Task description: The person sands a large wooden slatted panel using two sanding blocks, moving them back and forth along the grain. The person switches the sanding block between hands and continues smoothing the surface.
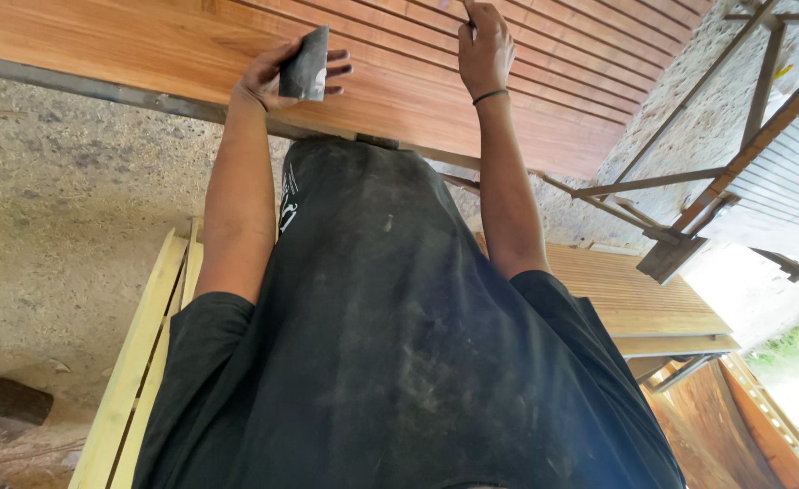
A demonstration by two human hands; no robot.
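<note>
A large reddish-brown wooden panel [544,81] with long parallel grooves lies across the top of the view. My left hand [268,81] is over its smooth near edge and grips a folded piece of dark grey sandpaper [305,65]. My right hand [484,50] rests on the grooved part, fingers together and pointing along a groove, holding nothing. A thin black band circles the right wrist. My black, dust-marked shirt [390,362] fills the lower middle.
A rough concrete floor [73,208] lies at the left. Pale wooden planks [137,371] stand beside my left side. A second grooved wooden panel [635,299] lies at the right, near a rusty metal frame [689,181] and a white slatted panel [789,181].
</note>
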